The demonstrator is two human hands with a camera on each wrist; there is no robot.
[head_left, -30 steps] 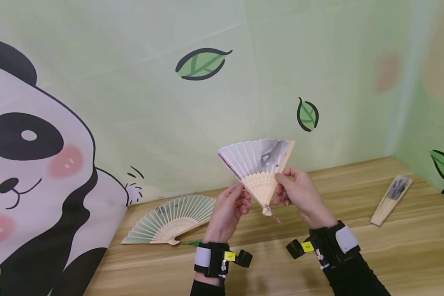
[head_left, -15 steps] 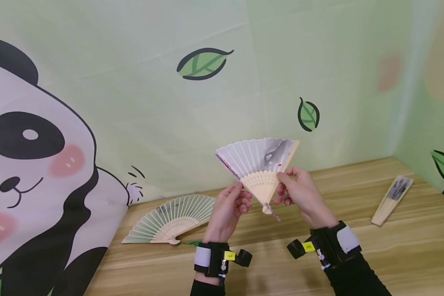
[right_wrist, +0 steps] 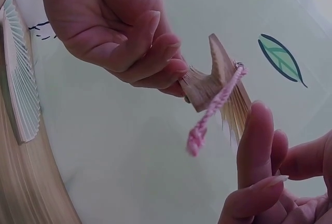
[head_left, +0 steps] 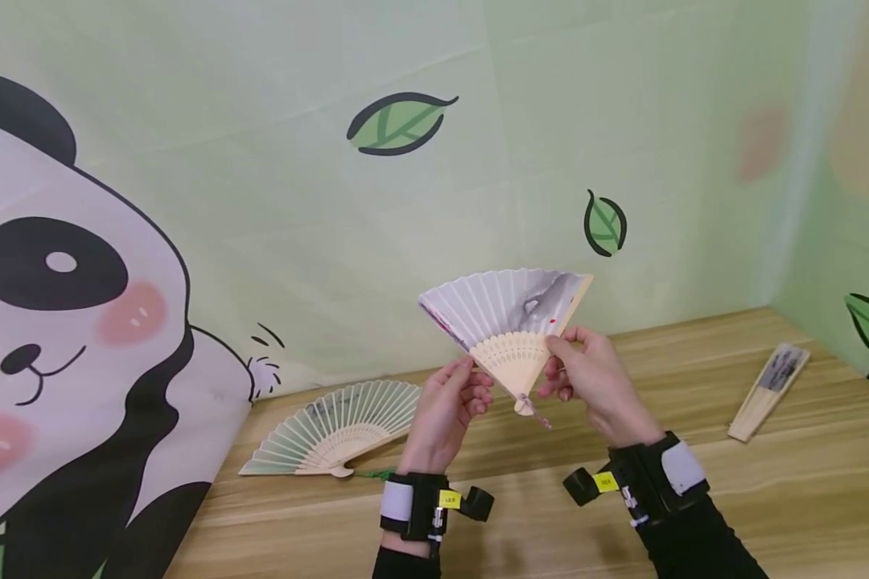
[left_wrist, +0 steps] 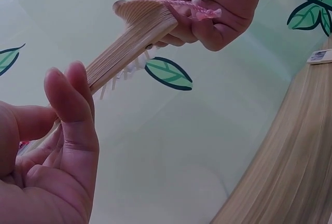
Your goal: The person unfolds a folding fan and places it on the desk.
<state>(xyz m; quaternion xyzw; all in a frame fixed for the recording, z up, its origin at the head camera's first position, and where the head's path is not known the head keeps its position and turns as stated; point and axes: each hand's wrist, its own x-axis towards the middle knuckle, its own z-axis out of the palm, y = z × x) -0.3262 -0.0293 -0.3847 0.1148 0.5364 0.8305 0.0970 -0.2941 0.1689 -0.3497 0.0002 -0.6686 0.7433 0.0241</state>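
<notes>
Both hands hold up a partly spread white folding fan [head_left: 516, 310] with pale wooden ribs and a grey print. My left hand [head_left: 452, 406] pinches its left outer rib between thumb and fingers. On the other side, my right hand [head_left: 594, 382] grips the right guard rib, thumb in front. The fan's pivot end [left_wrist: 148, 16] points down between the hands, and a pink braided cord [right_wrist: 218, 107] dangles from it. Behind my left wrist a green folding fan [head_left: 351, 430] lies spread on the table, its right end overlapped by that hand.
A folded fan [head_left: 768, 392] with a dark print lies at the right of the wooden table [head_left: 804, 498]. Behind the table hangs a pale green backdrop [head_left: 478, 185] with a panda and leaves. A green tassel [head_left: 376, 474] reaches from the green fan toward my left wrist.
The white fan has spread somewhat wider. Its right guard has shifted right with my right hand, and its left edge has tipped slightly further left. My left hand has barely moved.
</notes>
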